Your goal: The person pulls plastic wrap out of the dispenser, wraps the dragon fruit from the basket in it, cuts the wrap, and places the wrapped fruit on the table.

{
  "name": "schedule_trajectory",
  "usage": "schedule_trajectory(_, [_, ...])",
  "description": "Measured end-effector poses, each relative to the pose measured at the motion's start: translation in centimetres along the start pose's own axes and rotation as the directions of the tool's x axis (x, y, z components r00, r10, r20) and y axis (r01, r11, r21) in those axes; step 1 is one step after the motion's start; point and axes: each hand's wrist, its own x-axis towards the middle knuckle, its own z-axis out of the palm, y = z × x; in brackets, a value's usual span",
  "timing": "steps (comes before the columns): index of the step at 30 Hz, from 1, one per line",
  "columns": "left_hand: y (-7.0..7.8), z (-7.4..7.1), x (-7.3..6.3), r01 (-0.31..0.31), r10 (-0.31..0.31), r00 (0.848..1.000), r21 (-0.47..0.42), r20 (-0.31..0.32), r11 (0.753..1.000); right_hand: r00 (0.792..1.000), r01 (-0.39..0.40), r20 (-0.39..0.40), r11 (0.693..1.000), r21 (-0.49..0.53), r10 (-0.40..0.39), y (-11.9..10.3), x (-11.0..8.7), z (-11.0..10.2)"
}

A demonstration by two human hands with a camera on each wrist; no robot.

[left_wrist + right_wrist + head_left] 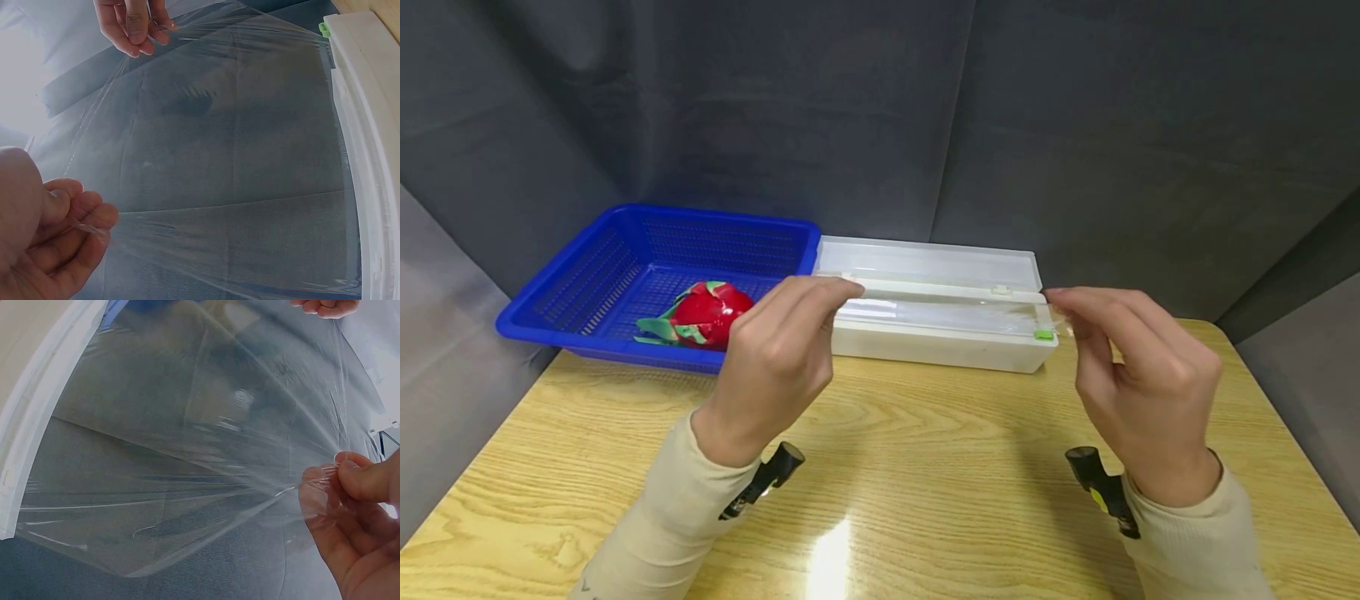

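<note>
A sheet of clear cling film (237,137) stretches up from a white cling film dispenser box (940,348), whose lid (940,252) stands raised at the back. My left hand (778,367) pinches one corner of the film between thumb and fingers. The other corner is pinched by my right hand (1150,375); there the film bunches into folds, as the right wrist view shows. Both hands are held above the table, in front of the box. At the box's right end sits a green slider (1043,335).
A blue plastic basket (523,327) stands on the left, touching or very near the box. In it lies a red dragon fruit (707,312) with green tips, partly behind my left hand. Grey curtain (880,117) hangs behind the wooden table (910,450).
</note>
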Motion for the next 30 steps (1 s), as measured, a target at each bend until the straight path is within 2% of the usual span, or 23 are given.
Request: schedule_trajectory(30, [0.26, -0.33, 0.16, -0.026, 0.027, 0.999, 0.013, -0.031, 1.0, 0.998, -0.005, -0.068, 1.0, 0.021, 0.006, -0.12, 0.07, 0.1])
